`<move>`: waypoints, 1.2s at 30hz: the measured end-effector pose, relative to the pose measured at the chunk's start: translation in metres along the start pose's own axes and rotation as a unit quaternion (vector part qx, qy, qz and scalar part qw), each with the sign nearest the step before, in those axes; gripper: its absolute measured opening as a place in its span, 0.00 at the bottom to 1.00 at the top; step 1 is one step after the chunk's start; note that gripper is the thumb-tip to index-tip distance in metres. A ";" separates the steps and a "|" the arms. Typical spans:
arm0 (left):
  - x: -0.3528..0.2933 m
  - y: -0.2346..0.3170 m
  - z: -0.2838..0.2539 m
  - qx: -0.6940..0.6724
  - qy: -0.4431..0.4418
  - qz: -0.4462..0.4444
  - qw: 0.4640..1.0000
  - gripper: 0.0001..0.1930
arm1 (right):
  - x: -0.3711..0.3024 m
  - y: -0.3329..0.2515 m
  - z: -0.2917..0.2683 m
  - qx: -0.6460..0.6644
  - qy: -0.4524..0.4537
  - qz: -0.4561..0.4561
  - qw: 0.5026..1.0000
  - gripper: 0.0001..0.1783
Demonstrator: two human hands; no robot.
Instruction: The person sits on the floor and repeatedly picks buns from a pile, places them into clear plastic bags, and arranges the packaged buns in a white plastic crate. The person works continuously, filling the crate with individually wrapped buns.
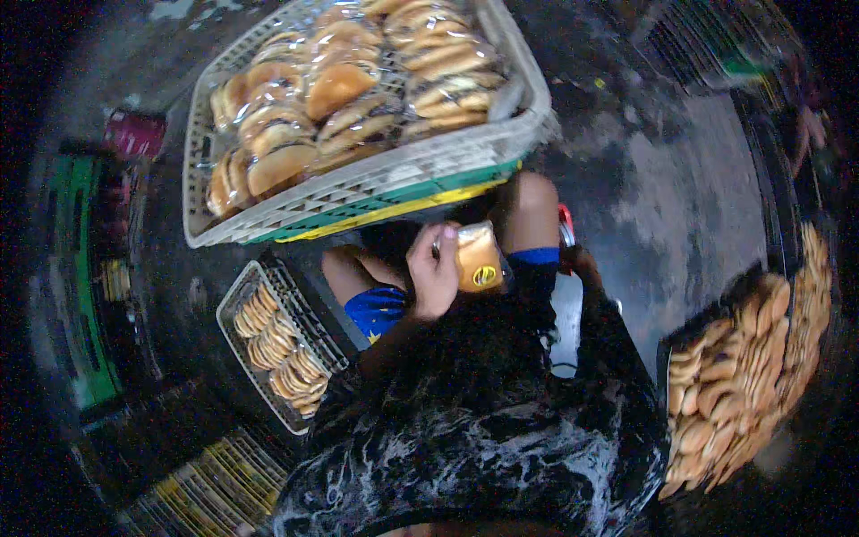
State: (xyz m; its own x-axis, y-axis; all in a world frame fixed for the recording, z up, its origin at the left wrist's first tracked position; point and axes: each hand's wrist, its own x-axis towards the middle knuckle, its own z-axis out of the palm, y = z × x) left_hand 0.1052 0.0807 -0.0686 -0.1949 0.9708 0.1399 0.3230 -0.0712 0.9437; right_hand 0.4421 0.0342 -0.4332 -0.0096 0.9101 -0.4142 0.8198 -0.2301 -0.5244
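My left hand (433, 279) is closed on a clear plastic packet (476, 258) with a golden-brown flat bread in it and a round yellow mark on its front. It holds the packet between my knees, just below the front of a big white plastic crate (394, 159). Rows of wrapped round flat breads (344, 89) fill that crate. My right hand (582, 265) is down beside my right knee, dark and blurred, next to a red and white thing (565, 225); its fingers cannot be made out.
Green and yellow crates (394, 210) are stacked under the white one. At the left stands a smaller crate (234, 336) of round breads. Many unwrapped breads (729, 385) are piled at the right. A pale, shiny long object (565, 327) lies by my right thigh.
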 end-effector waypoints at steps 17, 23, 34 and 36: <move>-0.003 0.004 -0.020 0.073 0.115 0.203 0.970 0.11 | -0.102 -0.367 -0.237 0.357 -0.143 -0.408 0.828 0.12; 0.002 0.027 -0.051 0.043 0.090 0.364 0.926 0.09 | -0.079 -0.448 -0.246 0.074 -0.261 -0.298 0.915 0.14; 0.106 0.119 -0.100 -0.039 0.279 0.188 0.941 0.19 | -0.101 -0.446 -0.206 0.400 -0.010 -0.283 0.872 0.25; 0.178 0.103 -0.111 0.022 0.263 0.322 0.909 0.16 | -0.103 -0.437 -0.218 0.334 -0.015 -0.282 0.899 0.23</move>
State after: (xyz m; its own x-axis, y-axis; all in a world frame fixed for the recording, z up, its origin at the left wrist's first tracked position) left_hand 0.0013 0.2209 0.0869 -0.3642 0.4861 0.7944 0.5612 -0.5661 0.6038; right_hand 0.2097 0.1158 0.0008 -0.3400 0.9394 0.0431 0.1522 0.1002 -0.9833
